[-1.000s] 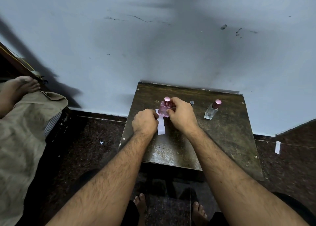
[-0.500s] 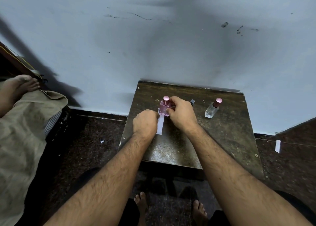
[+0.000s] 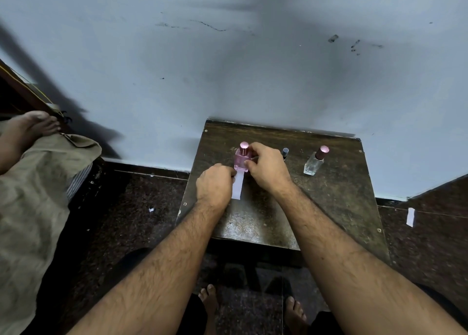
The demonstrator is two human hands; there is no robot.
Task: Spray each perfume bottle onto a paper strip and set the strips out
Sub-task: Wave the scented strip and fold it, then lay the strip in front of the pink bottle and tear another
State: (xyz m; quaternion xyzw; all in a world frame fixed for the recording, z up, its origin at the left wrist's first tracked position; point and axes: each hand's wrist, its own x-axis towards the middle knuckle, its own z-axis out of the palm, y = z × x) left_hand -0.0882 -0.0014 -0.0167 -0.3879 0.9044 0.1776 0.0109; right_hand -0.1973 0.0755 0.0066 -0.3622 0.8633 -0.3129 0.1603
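Note:
A pink perfume bottle (image 3: 240, 160) with a pink cap stands upright on the dark wooden table (image 3: 336, 208). My right hand (image 3: 268, 168) is closed around its right side. A white paper strip (image 3: 238, 186) lies on the table just in front of the bottle, and my left hand (image 3: 215, 185) pinches its left edge. Further right stands a clear bottle (image 3: 314, 163) with a rose cap, untouched. A small dark-capped vial (image 3: 285, 153) peeks out behind my right hand.
The table stands against a pale blue wall (image 3: 228, 68). A white paper piece (image 3: 410, 216) lies on the dark floor to the right, and a scrap (image 3: 151, 210) to the left. Another person's foot (image 3: 30, 126) rests on a khaki cloth (image 3: 33, 195) at far left.
The strip has tilted slightly and shifted under my left hand's fingers. My right hand stays on the pink bottle. The view has drifted a little.

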